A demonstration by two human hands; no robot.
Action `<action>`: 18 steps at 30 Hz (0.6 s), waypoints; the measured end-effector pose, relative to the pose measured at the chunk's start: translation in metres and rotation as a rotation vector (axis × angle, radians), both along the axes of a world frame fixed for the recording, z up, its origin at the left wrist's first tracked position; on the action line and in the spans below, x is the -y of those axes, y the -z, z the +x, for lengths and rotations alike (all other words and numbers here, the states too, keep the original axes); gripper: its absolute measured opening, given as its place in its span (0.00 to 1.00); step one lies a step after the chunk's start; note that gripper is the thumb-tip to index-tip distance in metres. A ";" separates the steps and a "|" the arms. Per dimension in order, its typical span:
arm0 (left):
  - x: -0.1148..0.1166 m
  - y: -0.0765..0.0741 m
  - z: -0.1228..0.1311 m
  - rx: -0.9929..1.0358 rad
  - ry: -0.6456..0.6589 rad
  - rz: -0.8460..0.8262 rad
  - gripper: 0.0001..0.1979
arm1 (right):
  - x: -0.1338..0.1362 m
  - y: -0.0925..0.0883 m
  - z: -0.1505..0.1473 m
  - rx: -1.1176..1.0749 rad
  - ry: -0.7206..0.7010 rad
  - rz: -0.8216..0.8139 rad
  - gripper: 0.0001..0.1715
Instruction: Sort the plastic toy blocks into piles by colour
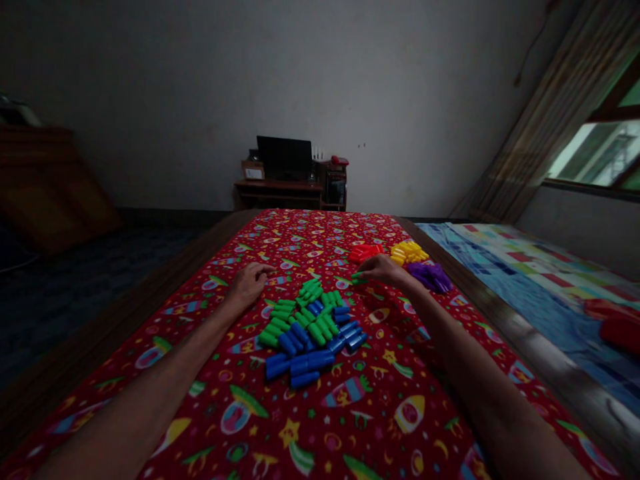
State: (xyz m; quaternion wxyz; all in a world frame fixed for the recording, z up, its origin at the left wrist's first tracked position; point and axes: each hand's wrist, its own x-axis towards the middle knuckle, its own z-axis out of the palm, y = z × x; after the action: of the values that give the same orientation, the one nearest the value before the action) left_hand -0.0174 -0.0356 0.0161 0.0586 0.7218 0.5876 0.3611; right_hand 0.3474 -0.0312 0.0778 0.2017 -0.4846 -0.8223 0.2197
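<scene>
A pile of green and blue plastic pegs (309,330) lies in the middle of a red patterned cloth (320,413) on a table. Beyond it are separate heaps of red pegs (365,253), yellow pegs (409,253) and purple pegs (431,276). My right hand (381,268) reaches forward near the red heap and pinches a green peg (357,276) at its fingertips. My left hand (249,283) rests on the cloth to the left of the green pegs, fingers curled under; what they hold, if anything, is hidden.
A wooden table edge runs down both sides of the cloth. A bed with a blue and patchwork sheet (530,280) lies to the right. A low desk with a dark monitor (285,159) stands by the far wall. A curtained window (595,153) is at the right.
</scene>
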 end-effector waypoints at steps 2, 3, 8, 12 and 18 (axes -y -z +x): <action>0.000 0.000 0.000 0.004 -0.007 -0.001 0.16 | 0.000 -0.003 0.022 0.094 0.077 -0.009 0.09; 0.000 0.000 0.000 0.006 -0.010 -0.003 0.16 | 0.001 -0.003 0.029 0.141 0.129 0.016 0.09; 0.001 -0.001 0.001 0.020 -0.006 -0.016 0.16 | 0.014 -0.002 0.014 0.233 0.222 0.306 0.12; 0.003 -0.003 0.002 0.012 0.002 -0.028 0.17 | 0.037 0.004 -0.035 0.103 -0.165 0.272 0.10; 0.004 -0.004 0.002 -0.005 0.003 -0.018 0.18 | 0.054 0.014 -0.062 0.095 -0.293 0.119 0.12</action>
State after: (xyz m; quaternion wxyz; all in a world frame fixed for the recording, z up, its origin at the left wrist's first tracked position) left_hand -0.0154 -0.0396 0.0198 0.0643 0.7230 0.5898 0.3539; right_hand 0.2853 -0.0848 0.0640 0.1567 -0.3564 -0.9044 0.1745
